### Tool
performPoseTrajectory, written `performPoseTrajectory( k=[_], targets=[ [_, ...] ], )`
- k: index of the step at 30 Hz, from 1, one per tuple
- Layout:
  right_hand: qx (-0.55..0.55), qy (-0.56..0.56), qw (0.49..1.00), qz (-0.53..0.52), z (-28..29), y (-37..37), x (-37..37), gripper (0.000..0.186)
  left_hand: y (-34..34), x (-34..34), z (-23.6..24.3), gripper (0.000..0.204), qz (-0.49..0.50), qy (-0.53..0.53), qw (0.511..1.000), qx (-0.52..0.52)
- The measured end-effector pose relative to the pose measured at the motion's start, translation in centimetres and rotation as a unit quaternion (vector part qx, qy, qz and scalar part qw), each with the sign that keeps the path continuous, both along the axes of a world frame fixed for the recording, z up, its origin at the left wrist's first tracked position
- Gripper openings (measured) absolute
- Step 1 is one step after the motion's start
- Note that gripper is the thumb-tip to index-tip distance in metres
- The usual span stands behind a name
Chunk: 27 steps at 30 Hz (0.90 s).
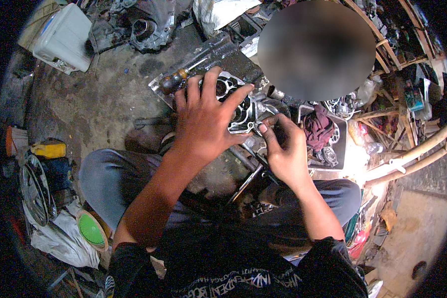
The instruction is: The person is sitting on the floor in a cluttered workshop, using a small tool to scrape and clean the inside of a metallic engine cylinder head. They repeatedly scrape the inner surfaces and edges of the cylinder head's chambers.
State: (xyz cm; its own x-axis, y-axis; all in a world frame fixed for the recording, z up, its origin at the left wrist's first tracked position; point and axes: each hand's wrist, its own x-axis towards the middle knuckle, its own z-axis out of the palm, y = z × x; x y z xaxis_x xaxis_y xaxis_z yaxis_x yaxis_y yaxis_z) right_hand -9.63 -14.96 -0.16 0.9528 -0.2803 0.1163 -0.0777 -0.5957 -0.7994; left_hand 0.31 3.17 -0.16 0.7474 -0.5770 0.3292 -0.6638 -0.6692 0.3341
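In front of my knees sits a silver metal engine casing point(248, 110) with round openings and an uneven rim. My left hand point(201, 119) reaches across it with fingers spread and grips it, hiding much of its left side. At the casing's lower right corner my right hand point(285, 144) is closed, thumb and forefinger pinching something small against the rim; what it is I cannot make out. Shiny metal rods point(247, 183) slant below the two hands. Beyond my left fingertips a screwdriver with an amber and dark handle point(175, 79) lies on a dark oily tray point(158, 88).
Right of my right hand stands a grey bin point(328, 168) holding a maroon rag point(319, 126) and metal parts. A large engine part point(151, 30) and a white container point(64, 39) are at the far left. A spoked wheel point(35, 188) stands at left; bent poles point(407, 156) at right.
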Motion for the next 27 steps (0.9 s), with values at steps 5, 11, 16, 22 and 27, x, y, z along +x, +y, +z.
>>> performPoseTrajectory(
  k=[5, 11, 16, 22, 27],
  targets=[
    [-0.018, 0.024, 1.0, -0.008, -0.4, -0.3, 0.4, 0.018, -0.3, 0.1, 0.3, 0.096, -0.008, 0.003, 1.0, -0.009],
    [-0.051, -0.028, 0.998, 0.016, -0.6, 0.0, 0.5, 0.011, -0.2, 0.0, 0.5, 0.094, -0.01, 0.001, 1.0, -0.013],
    [-0.039, 0.005, 0.997, 0.064, 0.3, 0.0, 0.3, 0.01, -0.2, 0.1, 0.3, 0.092, -0.015, 0.01, 0.999, -0.027],
    [-0.037, -0.021, 0.998, 0.05, 0.3, -0.3, 0.6, 0.007, -0.2, 0.2, 0.3, 0.092, -0.018, 0.009, 0.999, -0.032],
    [-0.06, -0.02, 0.998, 0.014, 0.0, -1.2, 0.9, 0.008, -0.3, 0.1, 0.7, 0.092, -0.02, 0.017, 0.999, -0.02]
  ],
)
